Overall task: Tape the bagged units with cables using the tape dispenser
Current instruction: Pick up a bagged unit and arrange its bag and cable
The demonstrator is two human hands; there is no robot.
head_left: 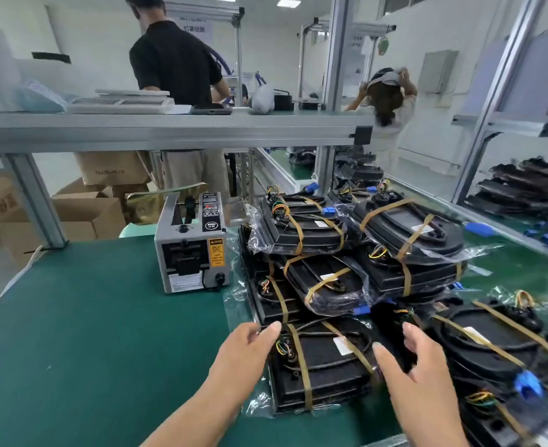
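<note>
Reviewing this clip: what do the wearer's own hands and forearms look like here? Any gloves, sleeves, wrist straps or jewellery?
Both are bare. The left hand and the right hand wear no gloves, and no rings show on the visible fingers. Both forearms are uncovered down to the bottom edge of the picture, with no sleeve cuff, watch or wrist strap in view. The fingernails look short and plain, without coloured polish.

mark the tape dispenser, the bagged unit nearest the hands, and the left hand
tape dispenser (191, 250): head view, grey front face.
nearest bagged unit (327, 366): head view, black top between its two tape strips.
left hand (245, 346): head view, back of the hand.
</note>
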